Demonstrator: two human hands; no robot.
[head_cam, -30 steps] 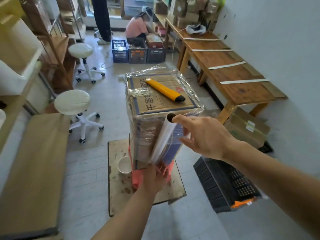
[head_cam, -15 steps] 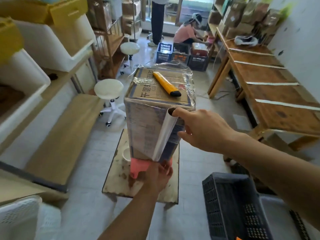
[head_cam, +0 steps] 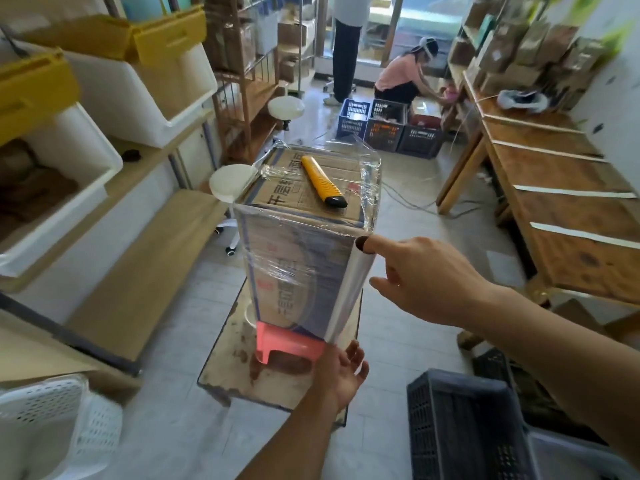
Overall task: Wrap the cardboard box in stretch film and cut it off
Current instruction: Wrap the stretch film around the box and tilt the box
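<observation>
A tall cardboard box (head_cam: 294, 268) stands on a pink stool (head_cam: 287, 341), with clear film over its sides and bunched along its top edges. On its top lies a yellow utility knife (head_cam: 322, 180). The stretch film roll (head_cam: 349, 292) stands upright against the box's near right corner. My right hand (head_cam: 426, 278) holds the roll's top end with a digit in the core. My left hand (head_cam: 341, 375) cups the bottom end from below, fingers curled up around it.
The stool sits on a low wooden platform (head_cam: 235, 368). A black crate (head_cam: 464, 427) is at my right, a long wooden table (head_cam: 561, 202) beyond it. White stool (head_cam: 232, 181), shelves with white bins (head_cam: 62, 188) and a white basket (head_cam: 52, 417) line the left. Two people (head_cam: 401, 77) work by crates at the back.
I have walked round the box, so shelves and bins now fill the left. Both hands carried the roll along the near face to its right corner, laying film across it.
</observation>
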